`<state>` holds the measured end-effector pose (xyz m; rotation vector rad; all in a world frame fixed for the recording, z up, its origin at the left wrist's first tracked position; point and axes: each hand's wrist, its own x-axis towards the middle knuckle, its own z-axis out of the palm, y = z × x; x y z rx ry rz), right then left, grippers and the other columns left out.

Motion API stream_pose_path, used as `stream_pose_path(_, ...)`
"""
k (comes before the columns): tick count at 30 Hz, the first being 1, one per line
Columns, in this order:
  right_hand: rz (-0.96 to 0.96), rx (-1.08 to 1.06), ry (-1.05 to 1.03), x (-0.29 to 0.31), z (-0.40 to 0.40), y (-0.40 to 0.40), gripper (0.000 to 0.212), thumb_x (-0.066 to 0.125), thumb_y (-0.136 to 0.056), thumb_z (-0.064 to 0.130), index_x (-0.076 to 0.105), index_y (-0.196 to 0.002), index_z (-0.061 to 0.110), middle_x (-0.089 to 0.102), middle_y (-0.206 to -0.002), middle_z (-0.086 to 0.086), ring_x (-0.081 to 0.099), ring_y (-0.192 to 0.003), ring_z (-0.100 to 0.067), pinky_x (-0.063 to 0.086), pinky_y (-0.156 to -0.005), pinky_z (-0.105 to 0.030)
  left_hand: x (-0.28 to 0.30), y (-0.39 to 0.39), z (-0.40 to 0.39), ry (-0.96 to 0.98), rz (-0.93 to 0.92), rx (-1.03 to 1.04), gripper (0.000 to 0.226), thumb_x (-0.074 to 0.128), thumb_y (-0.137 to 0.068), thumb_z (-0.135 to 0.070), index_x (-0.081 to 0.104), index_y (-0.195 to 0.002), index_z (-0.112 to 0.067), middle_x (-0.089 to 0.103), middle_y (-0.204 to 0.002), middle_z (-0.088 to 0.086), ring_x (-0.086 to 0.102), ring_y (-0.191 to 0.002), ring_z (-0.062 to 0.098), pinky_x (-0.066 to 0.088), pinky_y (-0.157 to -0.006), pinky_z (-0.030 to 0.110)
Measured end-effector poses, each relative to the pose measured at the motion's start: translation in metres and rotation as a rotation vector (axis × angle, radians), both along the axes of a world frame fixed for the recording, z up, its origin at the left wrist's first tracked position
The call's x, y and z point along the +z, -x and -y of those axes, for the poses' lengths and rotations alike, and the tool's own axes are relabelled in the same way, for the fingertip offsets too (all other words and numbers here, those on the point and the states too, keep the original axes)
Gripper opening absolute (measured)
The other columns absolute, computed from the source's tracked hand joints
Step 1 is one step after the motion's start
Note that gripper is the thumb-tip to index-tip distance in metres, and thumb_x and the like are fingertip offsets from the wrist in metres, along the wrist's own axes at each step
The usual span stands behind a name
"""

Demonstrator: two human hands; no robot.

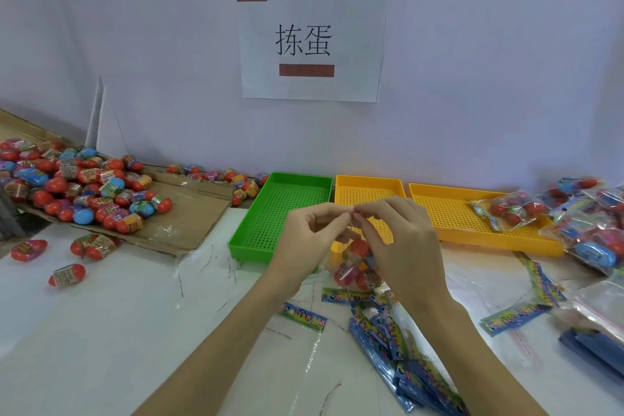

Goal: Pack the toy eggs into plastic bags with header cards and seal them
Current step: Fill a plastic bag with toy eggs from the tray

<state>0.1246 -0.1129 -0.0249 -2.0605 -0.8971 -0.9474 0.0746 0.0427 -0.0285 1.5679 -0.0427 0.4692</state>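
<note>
A clear plastic bag [355, 265] with several toy eggs in it hangs in front of me over the white table. My left hand [309, 240] and my right hand [398, 236] pinch its top edge together, fingertips meeting above the eggs. Loose toy eggs [81, 186] lie heaped on a flattened cardboard sheet [189, 213] at the left. Below my hands lies a pile of header cards [398, 341] with empty bags. Filled bags [513, 209] rest at the right, one of them in the far yellow tray.
A green tray [256, 213] and two yellow trays [368, 187] [452, 216] stand side by side against the wall. A few stray eggs [67, 275] lie on the table at left. More header strips [516, 316] and zip bags lie at right. A paper sign hangs on the wall.
</note>
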Motion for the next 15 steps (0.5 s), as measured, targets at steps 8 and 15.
stream_pose_path(8, -0.064, 0.021, -0.028, -0.0008, -0.0001, 0.0012, 0.007, 0.076, -0.091, 0.011, 0.077, -0.097, 0.010, 0.074, -0.092, -0.001, 0.066, -0.088, -0.021, 0.058, -0.080, -0.042, 0.0001, 0.0017, 0.0024, -0.204, 0.048, 0.055, 0.012, 0.073, -0.096, -0.006, 0.081, -0.105, -0.009, 0.080, -0.088, 0.002, 0.077, -0.086, 0.016, 0.063, -0.085, 0.033)
stream_pose_path(15, -0.060, 0.098, 0.078, 0.0025, 0.0059, -0.0021, 0.008, 0.079, -0.088, 0.008, 0.078, -0.095, 0.009, 0.075, -0.089, -0.001, 0.067, -0.085, -0.022, 0.059, -0.076, -0.042, -0.0003, 0.0013, -0.0039, -0.400, 0.097, 0.092, 0.012, 0.073, -0.095, -0.005, 0.080, -0.102, -0.011, 0.079, -0.083, -0.005, 0.075, -0.080, 0.011, 0.061, -0.080, 0.028)
